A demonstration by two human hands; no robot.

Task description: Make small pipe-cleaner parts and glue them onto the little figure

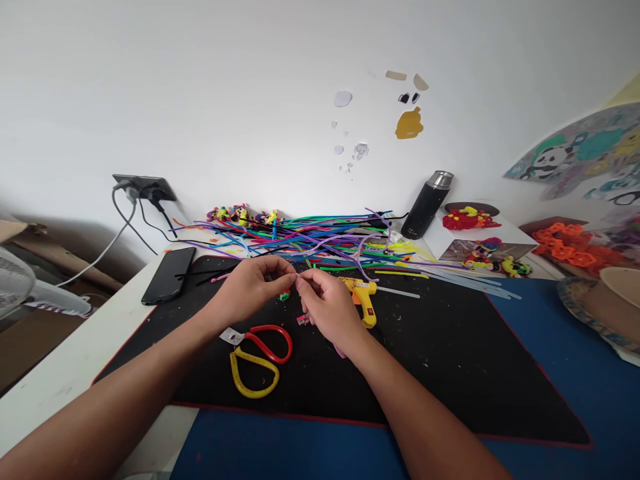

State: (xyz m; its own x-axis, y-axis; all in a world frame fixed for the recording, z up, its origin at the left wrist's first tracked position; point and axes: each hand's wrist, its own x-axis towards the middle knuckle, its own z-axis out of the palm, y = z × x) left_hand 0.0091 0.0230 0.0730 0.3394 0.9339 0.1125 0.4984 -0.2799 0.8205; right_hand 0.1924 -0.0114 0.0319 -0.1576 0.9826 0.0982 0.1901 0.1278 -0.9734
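My left hand (257, 283) and my right hand (330, 307) meet over the black mat (425, 373), thumbs and forefingers pinched together. Between the fingertips is a small bit of a pinkish-purple pipe cleaner (340, 351), whose other end pokes out beneath my right palm; most of it is hidden. A small green and red piece (285, 295) shows just behind the fingers. Below my right fingers is a small pink-red item (303, 320), partly covered. Scissors (260, 360) with one red and one yellow handle lie nearer me. Right of my right hand lies a yellow glue gun (367, 303).
Many coloured pipe cleaners (320, 233) are heaped along the wall, with small colourful figures (240, 215) behind. A phone (169, 275) lies at left. A black flask (427, 205) leans at the back, beside a white box (480, 237). Glue sticks (480, 280) lie at right.
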